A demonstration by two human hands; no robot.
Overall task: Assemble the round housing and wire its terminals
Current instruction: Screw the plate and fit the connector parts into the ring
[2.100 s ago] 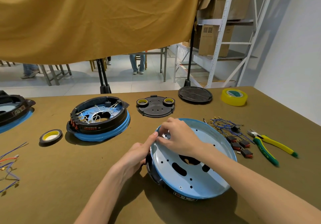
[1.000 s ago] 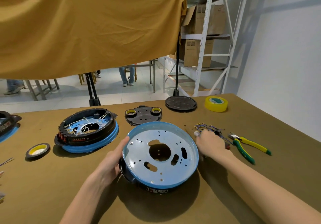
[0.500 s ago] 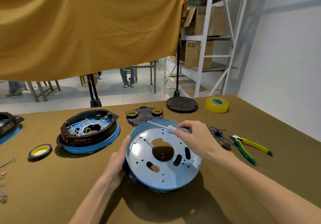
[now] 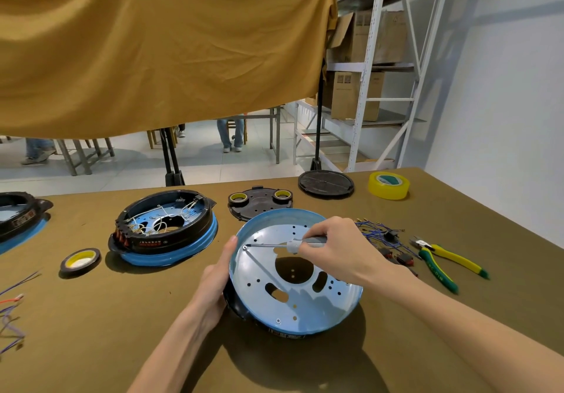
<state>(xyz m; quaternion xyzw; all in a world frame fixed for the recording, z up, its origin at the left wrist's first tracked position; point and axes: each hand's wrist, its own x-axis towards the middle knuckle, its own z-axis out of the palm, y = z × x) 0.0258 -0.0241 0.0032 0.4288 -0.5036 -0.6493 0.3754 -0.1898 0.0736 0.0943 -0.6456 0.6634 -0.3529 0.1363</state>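
**Screwdriver tip now seated at the left-side screw**

The right hand [image 4: 335, 249], which half a second ago held the screwdriver [image 4: 293, 244] with its tip up near the far rim, has swung the shaft across the round housing [image 4: 293, 289]. The tip now sits on a small screw [image 4: 244, 247] at the left of the blue plate. The fingers are curled round the handle. The left hand [image 4: 218, 273] stays where it was, thumb up along the blue rim and palm against the black side wall, bracing the housing, which sits tilted on the surface [image 4: 91, 331] in front of the person. I take this as fastening about to begin; the wiring looks untouched.

Room is decent. The wire bundle [image 4: 377, 232] and small black terminals [image 4: 403, 258] lie just beside the right wrist, with the yellow-green pliers [image 4: 442, 263] further right. A finished housing [image 4: 166, 228] sits well apart on the left, a tape roll [image 4: 80, 260] near it. The surface's right edge is well off.
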